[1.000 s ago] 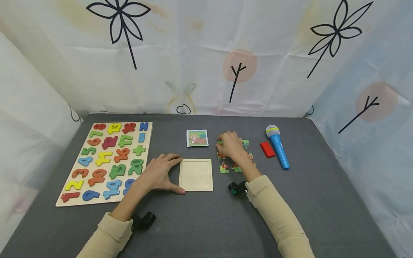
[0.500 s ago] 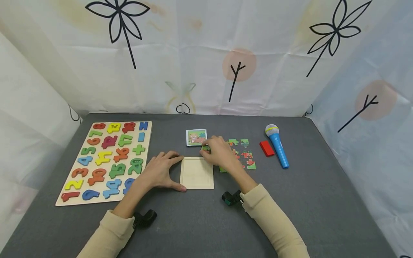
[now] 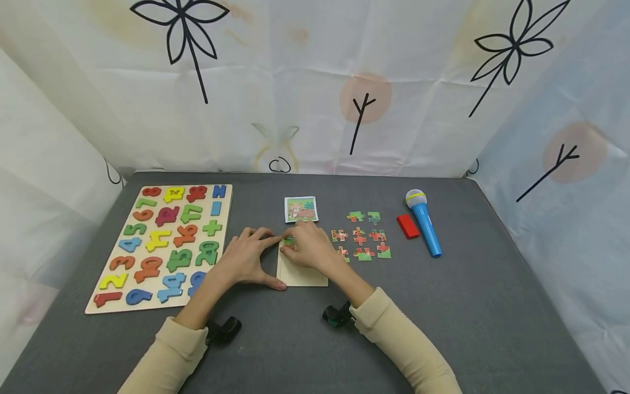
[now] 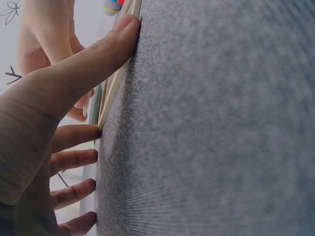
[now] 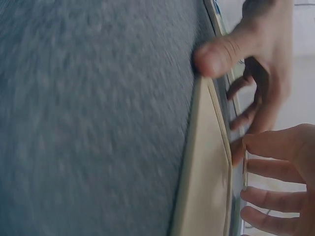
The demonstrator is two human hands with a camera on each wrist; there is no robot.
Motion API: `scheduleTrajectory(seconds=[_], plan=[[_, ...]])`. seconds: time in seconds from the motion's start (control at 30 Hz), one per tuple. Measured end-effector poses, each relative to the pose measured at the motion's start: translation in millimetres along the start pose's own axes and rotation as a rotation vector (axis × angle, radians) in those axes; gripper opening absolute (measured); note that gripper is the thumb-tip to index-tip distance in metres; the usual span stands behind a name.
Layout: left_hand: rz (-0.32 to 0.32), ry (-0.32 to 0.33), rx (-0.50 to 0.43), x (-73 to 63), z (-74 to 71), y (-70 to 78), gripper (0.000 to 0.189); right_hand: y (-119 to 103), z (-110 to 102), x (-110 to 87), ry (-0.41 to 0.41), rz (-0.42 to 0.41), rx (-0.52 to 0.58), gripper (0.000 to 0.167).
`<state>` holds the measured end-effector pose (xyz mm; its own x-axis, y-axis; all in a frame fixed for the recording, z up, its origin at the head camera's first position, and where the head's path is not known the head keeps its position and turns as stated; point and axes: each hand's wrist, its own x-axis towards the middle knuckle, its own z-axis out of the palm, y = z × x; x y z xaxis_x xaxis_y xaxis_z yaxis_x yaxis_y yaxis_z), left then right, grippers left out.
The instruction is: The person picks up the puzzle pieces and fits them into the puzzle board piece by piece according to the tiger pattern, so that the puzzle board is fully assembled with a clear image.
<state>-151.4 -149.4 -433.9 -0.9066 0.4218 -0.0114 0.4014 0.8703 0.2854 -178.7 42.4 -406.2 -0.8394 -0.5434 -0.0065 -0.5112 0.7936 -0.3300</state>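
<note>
At the left side of the shallow square wooden puzzle tray (image 3: 301, 277), my left hand (image 3: 246, 260) lies with thumb and index finger spread, their tips touching its two left corners. The other fingertips rest on the table. Over the tray's far left corner, my right hand (image 3: 310, 246) pinches a green puzzle piece (image 3: 289, 241). The right wrist view shows the puzzle piece (image 5: 245, 164) edge-on between thumb and fingers, above the tray's rim (image 5: 229, 147). My right hand hides the tray's upper part in the head view. Several loose puzzle pieces (image 3: 359, 236) lie in rows to the right.
Behind the tray lies a small picture card (image 3: 301, 209) with a matching green and pink scene. A wooden number board (image 3: 159, 249) fills the left side. Farther right are a red block (image 3: 407, 226) and a blue toy microphone (image 3: 424, 221).
My right hand has moved left from the rows of pieces to the tray, bringing the green puzzle piece along. My left hand stays at the tray's left side; the tray has shifted slightly.
</note>
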Motion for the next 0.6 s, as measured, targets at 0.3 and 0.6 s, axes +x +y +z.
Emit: scheduleTrajectory(seconds=[0.3, 0.6], plan=[[0.004, 0.0, 0.005, -0.9, 0.0, 0.0, 0.112, -5.9, 8.4, -0.3, 0.007, 0.037, -0.073, 0.029], [0.01, -0.001, -0.003, -2.0, 0.8, -1.1, 0.112, -3.1, 3.7, -4.4, -0.035, 0.045, -0.068, 0.038]])
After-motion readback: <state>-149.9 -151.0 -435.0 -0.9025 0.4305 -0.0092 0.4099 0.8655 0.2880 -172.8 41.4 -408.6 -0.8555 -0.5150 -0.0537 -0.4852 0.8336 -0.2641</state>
